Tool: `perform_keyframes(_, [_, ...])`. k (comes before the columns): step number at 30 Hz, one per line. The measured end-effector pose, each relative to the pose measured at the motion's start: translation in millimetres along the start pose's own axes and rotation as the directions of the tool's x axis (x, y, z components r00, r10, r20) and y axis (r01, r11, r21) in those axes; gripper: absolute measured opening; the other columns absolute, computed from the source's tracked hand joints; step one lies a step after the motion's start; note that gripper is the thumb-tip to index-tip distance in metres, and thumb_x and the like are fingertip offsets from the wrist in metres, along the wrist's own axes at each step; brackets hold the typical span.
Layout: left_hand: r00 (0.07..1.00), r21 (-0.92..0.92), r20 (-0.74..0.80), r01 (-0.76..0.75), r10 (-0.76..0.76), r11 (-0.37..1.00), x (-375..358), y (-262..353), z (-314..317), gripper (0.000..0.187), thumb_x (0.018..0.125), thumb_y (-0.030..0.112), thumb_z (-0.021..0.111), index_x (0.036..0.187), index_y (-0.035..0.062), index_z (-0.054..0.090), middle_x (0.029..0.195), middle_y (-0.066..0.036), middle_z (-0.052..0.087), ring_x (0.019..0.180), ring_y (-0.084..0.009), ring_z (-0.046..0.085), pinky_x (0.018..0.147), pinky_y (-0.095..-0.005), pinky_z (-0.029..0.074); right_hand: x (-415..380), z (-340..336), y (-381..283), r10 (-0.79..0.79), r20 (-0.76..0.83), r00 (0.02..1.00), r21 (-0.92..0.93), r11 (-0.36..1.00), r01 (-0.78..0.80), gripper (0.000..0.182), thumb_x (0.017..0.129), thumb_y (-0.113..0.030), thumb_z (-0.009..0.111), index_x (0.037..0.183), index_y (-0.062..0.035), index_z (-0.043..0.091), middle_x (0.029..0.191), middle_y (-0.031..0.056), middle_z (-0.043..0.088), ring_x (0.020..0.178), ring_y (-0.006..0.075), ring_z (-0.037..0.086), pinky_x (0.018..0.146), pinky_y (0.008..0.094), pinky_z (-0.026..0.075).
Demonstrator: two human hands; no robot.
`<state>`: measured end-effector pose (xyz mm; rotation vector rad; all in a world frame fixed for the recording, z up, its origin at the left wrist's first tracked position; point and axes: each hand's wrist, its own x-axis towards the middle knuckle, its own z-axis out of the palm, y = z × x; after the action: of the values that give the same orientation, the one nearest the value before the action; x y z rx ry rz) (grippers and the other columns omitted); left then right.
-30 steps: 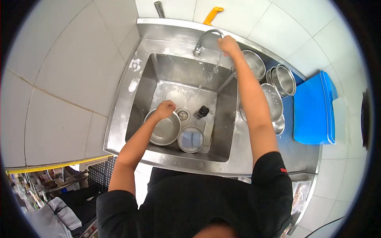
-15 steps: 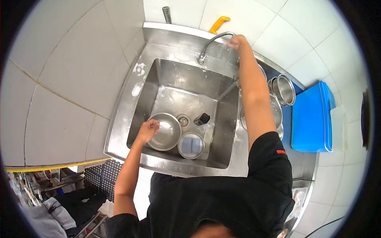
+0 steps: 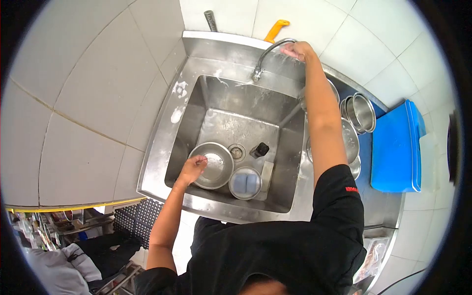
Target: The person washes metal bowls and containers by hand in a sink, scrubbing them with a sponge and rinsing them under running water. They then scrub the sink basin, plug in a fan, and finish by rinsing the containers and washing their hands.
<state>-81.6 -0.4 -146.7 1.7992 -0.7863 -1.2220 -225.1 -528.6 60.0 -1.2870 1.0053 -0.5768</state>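
My right hand [image 3: 298, 50] is raised at the outlet of the curved metal faucet [image 3: 266, 51], its fingers closed around the spout end. Water sprays out about the fingers. Over the left rim of a round metal bowl [image 3: 220, 172] in the sink is my left hand [image 3: 193, 169], fingers curled in a pinch. Whether it grips the rim or something small, I cannot make out. Right of that bowl stands a smaller round container [image 3: 245, 195] with two bluish blocks in it. A black-topped object [image 3: 262, 149] is near the drain [image 3: 237, 153].
The deep steel sink [image 3: 241, 213] has suds on its left ledge. To the right are stacked metal pots [image 3: 363, 113], more metal bowls [image 3: 350, 140] and a blue box [image 3: 396, 150]. A yellow handle [image 3: 277, 31] and a dark handle [image 3: 210, 20] stick up behind the sink.
The whole view has shifted slightly, so the sink appears further right and lower. My right hand stays at the spout and my left hand stays at the bowl, turned a little.
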Motion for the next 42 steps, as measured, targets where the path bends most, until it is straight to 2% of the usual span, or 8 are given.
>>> perform_keyframes(5, [0.998, -0.058, -0.015, -0.059, 0.058, 0.997, 5, 2, 15, 0.023, 0.085, 0.017, 0.057, 0.100, 0.0000, 0.060, 0.083, -0.005, 0.062, 0.067, -0.0101, 0.056, 0.058, -0.0241, 0.047, -23, -5, 3, 0.044, 0.001, 0.999, -0.341, 0.939, -0.041, 0.021, 0.085, -0.002, 0.049, 0.099, 0.0127, 0.053, 0.094, 0.0187, 0.059, 0.078, 0.0277, 0.063, 0.066, 0.0283, 0.058])
perform_keyframes(10, [0.998, -0.069, 0.062, -0.004, 0.008, 0.998, 17, -6, 31, 0.016, 0.088, 0.016, 0.055, 0.098, 0.0046, 0.059, 0.091, -0.001, 0.060, 0.082, -0.0108, 0.059, 0.067, -0.0244, 0.050, -57, -1, 7, 0.161, -0.030, 0.987, -0.494, 0.855, -0.154, 0.022, 0.085, -0.008, 0.052, 0.093, 0.0119, 0.053, 0.092, 0.0182, 0.059, 0.075, 0.0301, 0.063, 0.062, 0.0330, 0.058])
perform_keyframes(16, [0.993, -0.100, 0.098, -0.059, 0.068, 0.993, 30, 22, 48, 0.020, 0.087, 0.018, 0.056, 0.098, 0.0018, 0.060, 0.085, -0.003, 0.060, 0.075, -0.0100, 0.057, 0.063, -0.0250, 0.051, -47, 11, 27, 0.133, 0.027, 0.991, -0.034, 0.991, -0.132, 0.023, 0.088, -0.001, 0.042, 0.099, 0.0198, 0.044, 0.102, 0.0278, 0.052, 0.088, 0.0342, 0.062, 0.074, 0.0310, 0.057])
perform_keyframes(25, [0.992, -0.059, 0.107, -0.054, 0.060, 0.997, 23, 22, 47, 0.017, 0.088, 0.016, 0.056, 0.098, 0.0025, 0.058, 0.091, -0.003, 0.059, 0.081, -0.0116, 0.060, 0.068, -0.0250, 0.052, -34, 12, 29, 0.122, 0.101, 0.987, 0.252, 0.957, -0.144, 0.025, 0.088, 0.006, 0.034, 0.106, 0.0226, 0.038, 0.107, 0.0307, 0.050, 0.101, 0.0355, 0.056, 0.081, 0.0307, 0.055])
perform_keyframes(29, [0.997, -0.124, 0.044, -0.051, 0.056, 0.991, 15, 13, 43, 0.019, 0.085, 0.017, 0.057, 0.096, 0.0013, 0.061, 0.084, -0.003, 0.061, 0.074, -0.0101, 0.058, 0.062, -0.0241, 0.051, -46, 11, 29, 0.062, 0.173, 0.983, 0.319, 0.941, -0.115, 0.019, 0.086, 0.003, 0.041, 0.093, 0.0202, 0.047, 0.102, 0.0299, 0.052, 0.090, 0.0348, 0.061, 0.071, 0.0324, 0.058])
perform_keyframes(31, [0.998, -0.127, 0.035, -0.057, 0.061, 0.990, 10, 14, 42, 0.020, 0.085, 0.017, 0.057, 0.097, 0.0010, 0.061, 0.085, -0.004, 0.062, 0.076, -0.0107, 0.059, 0.062, -0.0241, 0.051, -65, 16, 26, 0.104, 0.091, 0.990, -0.118, 0.989, -0.093, 0.023, 0.087, -0.003, 0.043, 0.092, 0.0188, 0.049, 0.097, 0.0311, 0.055, 0.084, 0.0351, 0.063, 0.069, 0.0339, 0.058])
perform_keyframes(36, [0.998, -0.092, 0.059, 0.014, -0.009, 0.996, 3, 16, 43, 0.019, 0.088, 0.015, 0.055, 0.101, 0.0018, 0.058, 0.093, -0.003, 0.060, 0.085, -0.0126, 0.060, 0.069, -0.0250, 0.051, -109, 40, 31, 0.186, 0.203, 0.961, -0.292, 0.949, -0.122, 0.038, 0.088, -0.015, 0.051, 0.102, 0.0195, 0.046, 0.092, 0.0298, 0.058, 0.086, 0.0358, 0.063, 0.074, 0.0349, 0.056])
perform_keyframes(42, [0.997, -0.145, 0.053, -0.049, 0.057, 0.988, 9, 5, 48, 0.024, 0.085, 0.019, 0.057, 0.102, 0.0013, 0.060, 0.090, -0.005, 0.062, 0.079, -0.0112, 0.060, 0.064, -0.0246, 0.051, -97, 121, 53, 0.094, 0.195, 0.976, 0.243, 0.960, -0.141, 0.052, 0.090, -0.018, 0.050, 0.113, 0.0241, 0.031, 0.112, 0.0372, 0.045, 0.096, 0.0438, 0.056, 0.080, 0.0415, 0.054])
